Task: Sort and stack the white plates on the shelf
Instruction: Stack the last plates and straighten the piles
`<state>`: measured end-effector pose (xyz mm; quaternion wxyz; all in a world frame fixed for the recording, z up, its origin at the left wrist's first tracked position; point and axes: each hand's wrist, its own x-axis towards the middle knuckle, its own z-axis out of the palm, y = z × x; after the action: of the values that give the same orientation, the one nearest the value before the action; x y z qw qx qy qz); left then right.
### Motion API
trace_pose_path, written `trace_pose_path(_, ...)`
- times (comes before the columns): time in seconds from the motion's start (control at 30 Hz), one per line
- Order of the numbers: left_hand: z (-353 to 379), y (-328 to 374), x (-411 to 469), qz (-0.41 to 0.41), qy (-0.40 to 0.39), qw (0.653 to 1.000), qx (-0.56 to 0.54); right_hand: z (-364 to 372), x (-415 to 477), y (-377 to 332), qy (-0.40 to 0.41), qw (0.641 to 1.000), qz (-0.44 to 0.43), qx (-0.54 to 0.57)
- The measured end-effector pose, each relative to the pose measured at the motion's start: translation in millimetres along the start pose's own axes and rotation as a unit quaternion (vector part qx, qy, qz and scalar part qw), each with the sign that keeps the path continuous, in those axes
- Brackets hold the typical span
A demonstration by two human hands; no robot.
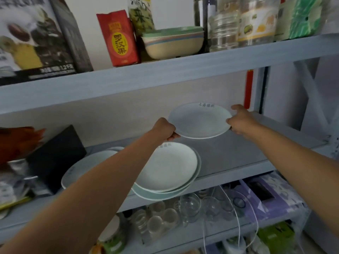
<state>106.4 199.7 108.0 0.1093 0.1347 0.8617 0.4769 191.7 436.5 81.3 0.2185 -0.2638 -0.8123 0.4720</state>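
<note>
A white plate (200, 121) with small writing on its far rim is held just above the right part of the middle shelf (229, 154). My left hand (165, 130) grips its left rim and my right hand (240, 121) grips its right rim. Below my left arm, a stack of two or three white plates (170, 169) sits at the shelf's front edge and overhangs it slightly. Another white plate (82, 165) lies further left, partly hidden by my left forearm.
A black box (55, 156) and orange packaging (18, 142) stand at the left of the middle shelf. The upper shelf holds stacked bowls (174, 43), a red packet (117, 37) and jars. Glass cups (189, 208) and a purple box fill the lower shelf.
</note>
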Motion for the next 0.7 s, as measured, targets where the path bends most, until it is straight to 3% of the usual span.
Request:
trace_pose_path(0.3, -79, -36, -67, 0.005, 0.027, 1.000, -0.005, 58, -51, -48, -0.039, 0.999, -0.032, -0.014)
trace_pose_path(0.7, -96, -96, -78, -0.056, 0.002, 0.997, -0.050, 92, -89, -42, -0.067, 0.996, -0.011, -0.052)
